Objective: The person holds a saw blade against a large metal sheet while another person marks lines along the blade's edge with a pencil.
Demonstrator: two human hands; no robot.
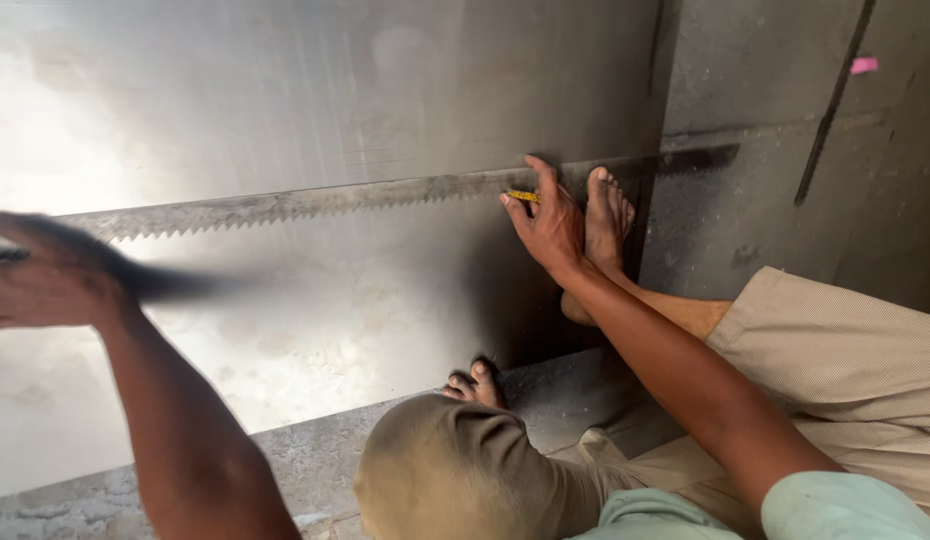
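Note:
A long, toothed saw blade (pixel 315 203) lies flat across a pale grey sheet (pixel 315 90). My right hand (pixel 553 228) rests on the blade near its right part and pinches a small yellow object (pixel 523 196) against the teeth. My left hand (pixel 45 280) is at the far left, closed around a dark tool (pixel 180 285) that is too smeared by motion to identify. It hovers just below the blade's left end. My bare foot (pixel 607 215) presses on the blade beside the right hand.
My other foot's toes (pixel 475 380) and a bent knee (pixel 450 470) are at the sheet's lower edge. Rough concrete floor (pixel 765 220) lies to the right, with a thin dark rod (pixel 835 100) and a small pink scrap (pixel 863 65).

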